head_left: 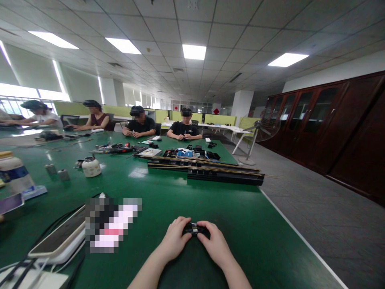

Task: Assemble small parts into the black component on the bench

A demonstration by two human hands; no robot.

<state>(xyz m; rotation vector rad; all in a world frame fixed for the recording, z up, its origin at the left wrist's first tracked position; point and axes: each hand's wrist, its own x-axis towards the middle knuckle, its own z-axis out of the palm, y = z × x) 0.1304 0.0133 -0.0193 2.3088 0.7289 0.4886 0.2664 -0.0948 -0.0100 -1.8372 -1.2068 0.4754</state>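
Observation:
Both my hands rest low on the green table (228, 208), close together. My left hand (176, 237) and my right hand (212, 240) each pinch one end of a small black part (195, 229) with a pale spot at its middle. The fingers of both hands are curled round it, and most of the part is hidden by them. My forearms reach in from the bottom edge.
A phone or tablet (58, 237) with cables lies at my left beside a blurred patch. Long black rails (207, 170) lie across the table's middle, with a white jar (91, 166) and a bottle (13, 172) to the left. Several people sit at the far end. A fan (260, 130) stands on the floor at right.

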